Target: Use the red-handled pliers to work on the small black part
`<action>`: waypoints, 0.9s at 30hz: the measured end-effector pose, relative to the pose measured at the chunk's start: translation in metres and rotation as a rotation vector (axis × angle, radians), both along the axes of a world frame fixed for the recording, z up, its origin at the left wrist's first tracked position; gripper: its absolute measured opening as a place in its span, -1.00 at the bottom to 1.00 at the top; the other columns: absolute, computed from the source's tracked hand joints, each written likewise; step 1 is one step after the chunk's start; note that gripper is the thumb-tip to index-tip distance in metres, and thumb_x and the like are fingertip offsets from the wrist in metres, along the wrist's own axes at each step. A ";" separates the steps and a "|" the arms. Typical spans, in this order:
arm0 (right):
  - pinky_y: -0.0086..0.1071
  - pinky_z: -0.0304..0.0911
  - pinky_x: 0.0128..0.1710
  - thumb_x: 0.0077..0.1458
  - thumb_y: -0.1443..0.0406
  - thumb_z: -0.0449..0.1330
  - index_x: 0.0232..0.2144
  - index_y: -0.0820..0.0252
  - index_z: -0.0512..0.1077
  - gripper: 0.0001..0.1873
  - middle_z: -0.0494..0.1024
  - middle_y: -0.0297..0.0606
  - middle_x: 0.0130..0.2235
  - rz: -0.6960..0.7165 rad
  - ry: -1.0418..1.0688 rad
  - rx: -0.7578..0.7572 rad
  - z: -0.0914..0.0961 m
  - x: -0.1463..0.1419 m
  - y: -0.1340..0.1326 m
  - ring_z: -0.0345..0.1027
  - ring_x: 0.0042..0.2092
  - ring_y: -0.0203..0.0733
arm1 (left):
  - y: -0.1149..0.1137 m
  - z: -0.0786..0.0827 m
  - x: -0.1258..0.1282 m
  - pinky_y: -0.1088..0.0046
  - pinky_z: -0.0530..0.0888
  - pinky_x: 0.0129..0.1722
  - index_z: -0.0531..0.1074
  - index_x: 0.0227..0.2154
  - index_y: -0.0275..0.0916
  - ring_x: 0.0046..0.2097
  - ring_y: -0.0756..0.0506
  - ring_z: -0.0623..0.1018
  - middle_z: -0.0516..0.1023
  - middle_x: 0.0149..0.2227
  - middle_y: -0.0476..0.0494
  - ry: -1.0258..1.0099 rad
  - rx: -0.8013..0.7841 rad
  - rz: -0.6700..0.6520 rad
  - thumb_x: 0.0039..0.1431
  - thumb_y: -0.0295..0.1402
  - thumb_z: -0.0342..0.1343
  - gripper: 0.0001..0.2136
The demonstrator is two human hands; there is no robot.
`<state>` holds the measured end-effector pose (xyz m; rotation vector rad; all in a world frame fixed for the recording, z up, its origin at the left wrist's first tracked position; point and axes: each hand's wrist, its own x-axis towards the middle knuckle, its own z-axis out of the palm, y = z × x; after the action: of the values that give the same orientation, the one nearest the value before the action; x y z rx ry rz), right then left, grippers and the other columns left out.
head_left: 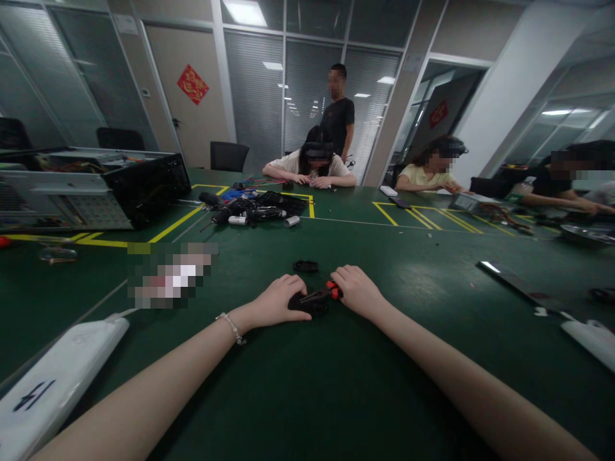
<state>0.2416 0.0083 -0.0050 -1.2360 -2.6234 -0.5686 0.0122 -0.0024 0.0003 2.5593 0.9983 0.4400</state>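
Note:
My left hand [283,299] grips a small black plastic part [314,308] on the green table, thumb in front and fingers behind. My right hand [356,289] is closed around the red handles of a pair of pliers [332,290]. The dark jaws of the pliers point left and lie over the black part; whether they bite on it I cannot tell. Just beyond my hands lies another black plastic piece [306,266], touched by neither. The exact kind of the black part is too dark to make out.
An opened computer case [96,192] stands at the left. A power drill [225,211] lies among cables and dark parts farther back. A white power bank-like block [62,384] is at the near left, a white object [590,339] at the right. Several people [317,160] are across the table.

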 end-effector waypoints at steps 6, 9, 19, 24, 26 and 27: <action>-0.34 0.04 -0.24 -0.09 0.45 0.04 -0.32 0.29 0.33 -0.80 0.39 -0.16 -0.29 0.002 0.003 0.005 -0.001 0.001 0.001 0.18 -0.25 -0.16 | 0.000 0.000 0.000 0.40 0.25 -0.23 0.26 -0.32 -0.21 -0.19 -0.12 0.28 0.30 -0.22 -0.06 0.008 0.001 0.011 -0.05 -0.05 0.09 -0.65; -0.34 0.04 -0.24 -0.08 0.46 0.03 -0.32 0.30 0.33 -0.79 0.39 -0.16 -0.30 0.005 0.004 0.009 -0.001 0.000 0.000 0.18 -0.25 -0.16 | 0.000 0.000 0.001 0.40 0.25 -0.23 0.26 -0.33 -0.21 -0.20 -0.12 0.28 0.30 -0.23 -0.06 0.003 0.000 0.011 -0.05 -0.05 0.09 -0.65; -0.34 0.04 -0.23 -0.06 0.45 0.03 -0.29 0.30 0.33 -0.79 0.38 -0.15 -0.29 -0.004 -0.010 -0.002 -0.002 -0.001 0.001 0.19 -0.23 -0.16 | 0.002 -0.003 0.000 0.40 0.25 -0.24 0.26 -0.33 -0.21 -0.20 -0.12 0.29 0.31 -0.24 -0.07 -0.022 -0.002 0.001 -0.05 -0.07 0.10 -0.66; -0.34 0.04 -0.23 -0.07 0.45 0.04 -0.29 0.30 0.33 -0.79 0.39 -0.15 -0.29 -0.007 -0.007 -0.009 -0.001 -0.001 0.001 0.19 -0.23 -0.16 | 0.001 -0.002 -0.001 0.40 0.25 -0.24 0.25 -0.33 -0.21 -0.19 -0.11 0.29 0.31 -0.23 -0.06 -0.029 -0.010 0.005 -0.05 -0.09 0.11 -0.67; -0.34 0.05 -0.23 -0.06 0.44 0.04 -0.30 0.30 0.33 -0.80 0.39 -0.15 -0.29 -0.006 -0.003 -0.011 -0.001 -0.001 0.001 0.19 -0.24 -0.16 | 0.001 -0.002 -0.001 0.40 0.25 -0.24 0.25 -0.33 -0.21 -0.19 -0.11 0.29 0.31 -0.24 -0.06 -0.032 -0.009 0.001 -0.05 -0.09 0.11 -0.67; -0.34 0.05 -0.23 -0.07 0.44 0.04 -0.30 0.30 0.33 -0.80 0.39 -0.15 -0.29 -0.006 -0.001 -0.010 0.000 -0.001 0.001 0.20 -0.24 -0.16 | 0.001 -0.002 -0.001 0.40 0.25 -0.24 0.25 -0.33 -0.21 -0.19 -0.12 0.29 0.31 -0.24 -0.06 -0.033 -0.009 0.001 -0.05 -0.09 0.11 -0.67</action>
<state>0.2404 0.0091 -0.0051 -1.2469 -2.6276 -0.5577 0.0115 -0.0011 -0.0014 2.5352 0.9873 0.4753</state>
